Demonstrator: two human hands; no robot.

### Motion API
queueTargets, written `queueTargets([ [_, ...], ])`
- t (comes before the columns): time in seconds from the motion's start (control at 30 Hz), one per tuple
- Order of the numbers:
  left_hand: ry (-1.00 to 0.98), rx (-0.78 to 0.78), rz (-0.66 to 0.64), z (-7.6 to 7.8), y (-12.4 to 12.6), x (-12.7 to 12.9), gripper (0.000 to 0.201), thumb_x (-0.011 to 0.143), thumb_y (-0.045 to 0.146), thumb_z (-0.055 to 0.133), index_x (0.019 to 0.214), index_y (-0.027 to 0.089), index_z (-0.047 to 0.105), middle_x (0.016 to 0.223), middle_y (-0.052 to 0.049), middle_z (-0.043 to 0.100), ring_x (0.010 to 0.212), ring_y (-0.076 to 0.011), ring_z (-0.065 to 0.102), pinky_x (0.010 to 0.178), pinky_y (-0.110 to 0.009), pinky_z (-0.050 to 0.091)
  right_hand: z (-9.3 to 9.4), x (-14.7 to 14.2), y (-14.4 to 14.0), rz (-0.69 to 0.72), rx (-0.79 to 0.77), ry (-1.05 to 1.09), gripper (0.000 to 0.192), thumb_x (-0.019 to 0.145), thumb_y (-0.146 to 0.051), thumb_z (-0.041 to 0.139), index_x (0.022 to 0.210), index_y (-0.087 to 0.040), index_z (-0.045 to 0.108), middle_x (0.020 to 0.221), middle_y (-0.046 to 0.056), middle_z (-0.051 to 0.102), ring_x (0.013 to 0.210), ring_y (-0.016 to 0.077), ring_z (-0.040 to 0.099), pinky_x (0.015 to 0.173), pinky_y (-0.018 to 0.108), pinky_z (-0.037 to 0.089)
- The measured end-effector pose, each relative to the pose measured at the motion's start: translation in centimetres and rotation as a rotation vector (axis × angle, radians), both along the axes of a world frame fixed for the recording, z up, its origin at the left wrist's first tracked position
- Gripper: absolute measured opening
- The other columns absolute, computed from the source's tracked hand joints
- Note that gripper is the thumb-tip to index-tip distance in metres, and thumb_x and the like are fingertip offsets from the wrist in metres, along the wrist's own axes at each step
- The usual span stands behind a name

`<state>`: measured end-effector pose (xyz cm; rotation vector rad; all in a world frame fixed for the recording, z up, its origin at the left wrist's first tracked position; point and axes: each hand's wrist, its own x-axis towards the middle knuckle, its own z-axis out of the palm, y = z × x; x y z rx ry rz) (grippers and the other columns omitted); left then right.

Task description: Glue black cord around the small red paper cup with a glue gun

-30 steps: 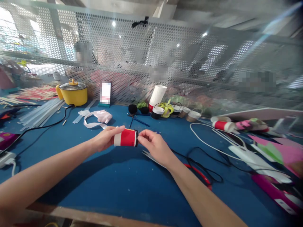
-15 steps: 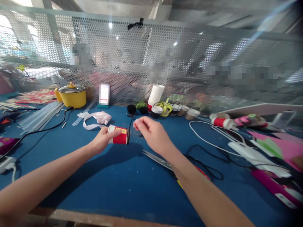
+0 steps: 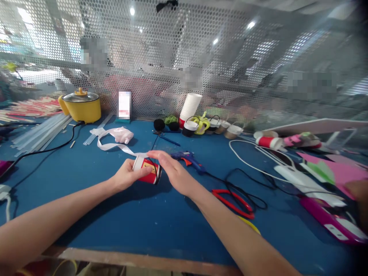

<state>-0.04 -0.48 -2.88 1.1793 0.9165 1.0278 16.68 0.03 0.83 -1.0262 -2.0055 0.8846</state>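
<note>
Our two bare forearms reach forward from the lower corners and converge near the middle. Our left hand (image 3: 125, 177) curls, thumb on top, fingers wrapped underneath in a closed grip. Our right hand (image 3: 172, 172) lies palm down just beside it, fingers stretched toward the left hand's thumb, wrist slightly bent, the two hands nearly touching.

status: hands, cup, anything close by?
Left hand grips the red paper cup, held on its side. Right hand pinches white ribbon at the cup. Blue glue gun just behind; red-handled scissors to the right.
</note>
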Motion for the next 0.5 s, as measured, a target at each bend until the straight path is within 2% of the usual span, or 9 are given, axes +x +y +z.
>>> queueTargets([
  [0.1,-0.006,0.0,-0.001,0.0,-0.1,0.0,0.037,0.056,0.045,0.074,0.069,0.01,0.069,0.059,-0.003,0.066,0.054,-0.0115,0.054,0.055,-0.021,0.042,-0.5,0.4,0.6,-0.177,-0.018,-0.043,0.053,0.089,-0.053,0.025,0.102,-0.016,0.061,0.1,0.01,0.063,0.096,0.0202,0.058,0.089,0.038,0.042],
  [0.13,-0.001,0.003,-0.009,-0.1,-0.2,0.0,0.038,0.057,0.046,0.073,0.07,0.01,0.069,0.059,-0.003,0.066,0.055,-0.0115,0.054,0.056,-0.021,0.042,-0.6,0.4,0.8,-0.19,-0.041,-0.081,0.055,0.089,-0.054,0.024,0.1,-0.016,0.062,0.094,0.01,0.065,0.092,0.0207,0.059,0.087,0.039,0.042],
  [0.2,0.02,0.008,-0.025,-0.2,-0.2,-0.1,0.039,0.057,0.047,0.073,0.068,0.01,0.068,0.058,-0.003,0.065,0.053,-0.0104,0.052,0.054,-0.021,0.041,-0.6,0.3,0.8,-0.126,-0.086,-0.115,0.055,0.089,-0.055,0.023,0.101,-0.018,0.062,0.092,0.009,0.066,0.092,0.0211,0.06,0.088,0.039,0.042],
  [0.33,0.066,0.02,-0.059,-0.5,-0.2,0.0,0.037,0.058,0.047,0.072,0.061,0.011,0.064,0.053,0.0,0.059,0.048,-0.0073,0.045,0.048,-0.019,0.035,-0.1,-0.3,-0.1,0.069,-0.069,-0.025,0.054,0.09,-0.054,0.022,0.11,-0.019,0.058,0.111,0.009,0.062,0.107,0.0194,0.055,0.095,0.037,0.038],
  [0.5,0.125,0.045,-0.053,-0.3,-0.2,0.3,0.041,0.06,0.051,0.066,0.049,0.013,0.053,0.043,0.005,0.044,0.042,-0.0049,0.032,0.043,-0.02,0.023,0.3,-0.8,-1.2,0.147,0.02,-0.028,0.053,0.091,-0.05,0.022,0.114,-0.015,0.056,0.12,0.011,0.057,0.114,0.0188,0.05,0.099,0.036,0.035],
])
